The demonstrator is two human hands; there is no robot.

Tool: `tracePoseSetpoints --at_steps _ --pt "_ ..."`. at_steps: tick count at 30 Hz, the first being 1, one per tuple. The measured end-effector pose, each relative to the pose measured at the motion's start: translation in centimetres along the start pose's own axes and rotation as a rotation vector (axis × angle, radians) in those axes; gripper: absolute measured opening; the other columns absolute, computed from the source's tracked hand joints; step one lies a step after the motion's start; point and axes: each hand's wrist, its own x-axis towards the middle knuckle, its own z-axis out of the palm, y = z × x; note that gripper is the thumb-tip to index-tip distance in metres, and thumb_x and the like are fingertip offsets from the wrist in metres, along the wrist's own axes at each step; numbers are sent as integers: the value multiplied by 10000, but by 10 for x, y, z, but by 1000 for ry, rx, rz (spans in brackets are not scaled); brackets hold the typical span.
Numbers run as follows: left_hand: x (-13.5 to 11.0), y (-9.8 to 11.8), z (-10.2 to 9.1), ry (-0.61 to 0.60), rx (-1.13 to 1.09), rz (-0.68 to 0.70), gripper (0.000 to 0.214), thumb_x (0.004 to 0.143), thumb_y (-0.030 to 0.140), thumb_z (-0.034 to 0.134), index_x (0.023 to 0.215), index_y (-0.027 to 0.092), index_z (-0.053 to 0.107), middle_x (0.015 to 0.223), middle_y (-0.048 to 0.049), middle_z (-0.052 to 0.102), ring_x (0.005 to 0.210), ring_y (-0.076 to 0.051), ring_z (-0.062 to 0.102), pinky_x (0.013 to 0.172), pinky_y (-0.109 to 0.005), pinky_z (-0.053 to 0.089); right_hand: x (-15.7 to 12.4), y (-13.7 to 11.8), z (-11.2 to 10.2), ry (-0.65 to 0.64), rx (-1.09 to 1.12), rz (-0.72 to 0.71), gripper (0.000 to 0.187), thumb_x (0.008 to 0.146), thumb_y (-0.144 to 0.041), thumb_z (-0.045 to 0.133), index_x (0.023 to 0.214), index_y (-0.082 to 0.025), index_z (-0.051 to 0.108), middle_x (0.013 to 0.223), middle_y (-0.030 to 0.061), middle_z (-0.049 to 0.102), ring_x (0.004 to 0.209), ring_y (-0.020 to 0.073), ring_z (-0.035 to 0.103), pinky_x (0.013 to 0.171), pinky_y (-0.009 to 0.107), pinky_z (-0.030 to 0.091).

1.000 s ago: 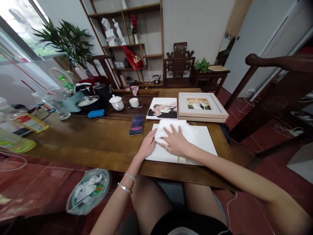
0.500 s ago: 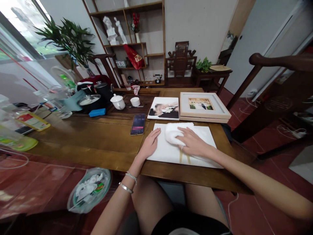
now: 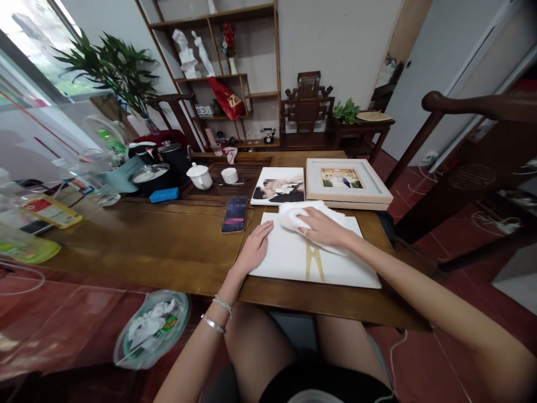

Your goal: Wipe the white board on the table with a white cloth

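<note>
A flat white panel [image 3: 283, 257] lies near the table's front edge, with a tan A-shaped piece [image 3: 314, 263] showing on it. My right hand [image 3: 321, 226] presses a bunched white cloth [image 3: 289, 215] against the panel's far side; the cloth hides part of the surface and some of my fingertips. On the panel's left edge rests my left hand [image 3: 257, 246], fingers stretched out and flat, holding nothing. A phone [image 3: 235, 214] lies just left of that hand.
Behind the panel are a photo print [image 3: 277, 186] and a light wooden picture frame [image 3: 348, 193]. A white lidded cup [image 3: 199, 176], a small white bowl [image 3: 229, 175] and a blue block [image 3: 164, 195] stand further left. A lined waste bin [image 3: 153, 330] is on the floor.
My right hand has moved the cloth away from me toward the panel's far edge, and more of the tan piece shows. My left hand stays on the panel's left edge.
</note>
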Motion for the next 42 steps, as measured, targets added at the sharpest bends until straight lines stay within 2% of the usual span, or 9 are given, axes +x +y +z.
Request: tracePoseSetpoints --at_steps 5,8,17,21,29,33,36,39,42 --pt "0 0 1 -3 18 5 460 874 141 343 1287 186 542 1397 -75 503 1338 -193 407 1160 -458 245 -70 43 -1 70 -71 94 387 900 -354 390 1206 -187 557 1366 133 455 1267 317 380 1031 463 320" --pt "1 0 2 -3 31 -3 460 878 139 328 1284 154 544 1395 -97 501 1338 -193 407 1161 -446 246 -86 51 -2 77 -100 110 339 878 -330 423 1132 -187 597 1355 137 458 1256 318 390 1031 467 324" --pt "1 2 0 -2 38 -4 454 877 149 332 1276 135 550 1383 -107 513 1329 -196 420 1158 -438 257 -10 -5 0 29 -48 7 393 878 -242 412 1231 -147 555 1303 148 526 1266 305 361 1032 456 282" --pt "1 2 -1 -7 38 7 455 878 150 340 1285 160 543 1385 -92 512 1330 -198 420 1153 -451 266 -2 -11 5 43 -70 -29 395 851 -224 452 1224 -154 564 1282 145 547 1252 308 374 1023 463 279" --pt "0 -1 1 8 14 12 455 870 144 351 1277 169 552 1389 -88 509 1327 -201 424 1155 -468 252 -72 26 -3 84 -106 144 374 852 -234 440 1169 -109 592 1355 189 473 1295 324 359 1054 481 287" --pt "0 0 2 11 3 8 459 869 142 353 1281 187 549 1392 -79 507 1331 -199 419 1156 -475 243 -120 -4 -7 -50 -49 79 352 722 -125 484 1032 -146 650 1386 152 470 1390 327 209 1106 586 135" --pt "0 0 2 3 17 -1 459 872 146 344 1284 165 547 1396 -97 500 1334 -202 414 1157 -468 242 -152 -39 -17 -185 42 6 344 622 -62 473 876 -190 666 1459 74 402 1416 302 131 1123 569 116" --pt "0 0 2 -2 31 7 461 877 146 335 1290 163 539 1402 -98 492 1342 -199 402 1158 -464 240 -161 -48 -27 -263 93 11 337 596 -51 471 835 -200 654 1451 63 416 1413 287 157 1129 521 166" --pt "0 0 1 1 35 12 459 880 149 334 1291 183 536 1401 -83 496 1339 -191 406 1157 -463 245 -138 -20 -28 -233 78 66 258 679 -106 492 873 -187 641 1424 108 446 1398 290 215 1120 487 214"
